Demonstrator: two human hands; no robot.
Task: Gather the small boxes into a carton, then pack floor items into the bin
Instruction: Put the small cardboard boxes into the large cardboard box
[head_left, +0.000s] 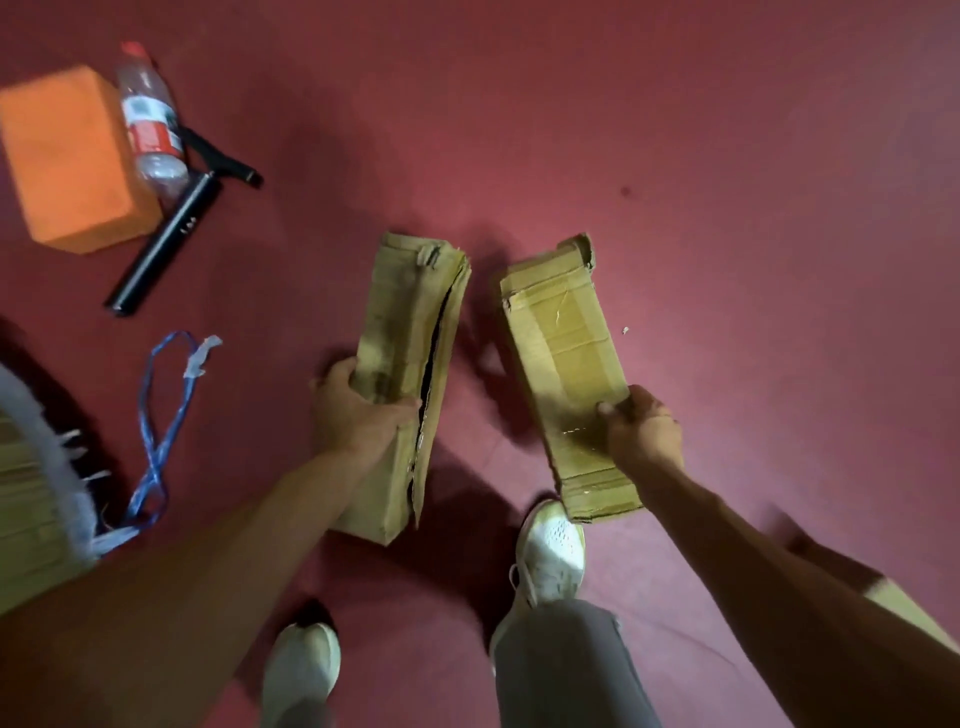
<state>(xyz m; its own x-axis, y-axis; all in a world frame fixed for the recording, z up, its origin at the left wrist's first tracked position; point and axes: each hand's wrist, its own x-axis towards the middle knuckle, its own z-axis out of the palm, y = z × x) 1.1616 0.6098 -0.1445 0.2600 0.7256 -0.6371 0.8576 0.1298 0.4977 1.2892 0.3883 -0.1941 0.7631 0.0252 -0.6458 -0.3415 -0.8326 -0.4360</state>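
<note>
I see left hand clamped on the split box at centre, right hand gripping the taped box at 3 o'clock from it, apart. Orange block, bottle, black tube at 10 o'clock on red floor; blue cord at 9.

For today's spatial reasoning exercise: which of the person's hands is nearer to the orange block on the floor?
Left. The left hand, gripping a split cardboard box, is on the orange block's side. The right hand, holding the other box, is farther away.
</note>
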